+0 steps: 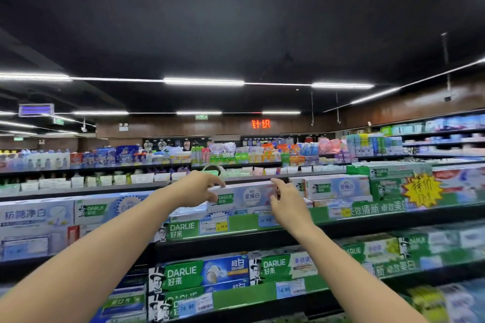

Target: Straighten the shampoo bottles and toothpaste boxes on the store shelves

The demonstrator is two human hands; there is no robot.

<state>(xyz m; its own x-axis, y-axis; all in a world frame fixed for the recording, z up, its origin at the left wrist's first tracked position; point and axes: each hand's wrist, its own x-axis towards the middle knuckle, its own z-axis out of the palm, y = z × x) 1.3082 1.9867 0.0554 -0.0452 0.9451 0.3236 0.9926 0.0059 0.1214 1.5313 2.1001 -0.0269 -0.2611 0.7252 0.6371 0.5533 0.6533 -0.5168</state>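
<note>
**Item in hand.** A long, pale cardboard toothpaste box (246, 195) with a green DARLIE panel at its left end. It lies lengthwise, printed face outward, at the front of the upper black metal shelf (380, 220). It sits above the green price strip (244, 221) and appears to rest on other boxes. Just beside it on the right stands a stack of matching boxes (338, 186). Further right is a yellow starburst sign (422, 190).

**Left hand** (195, 190). The fingers (216, 181) curl over the top edge at the left end of the toothpaste box, and the thumb lies toward the front face. This hand grasps the box.

**Right hand** (287, 200). The fingers (275, 183) are spread and slightly bent at the right end of the box. Blur prevents a finding on whether they touch or grasp it.

**Handling.**
- The box is judged light and stiff along its length, with thin walls that dent under a hard squeeze.
- The glossy print is likely to be somewhat slippery.
- Take hold at both short ends, where the folded flaps add strength, not at mid-span.
- Use light, even pressure, and slide the box rather than lift it.
- Align its front face with the matching boxes.
</note>
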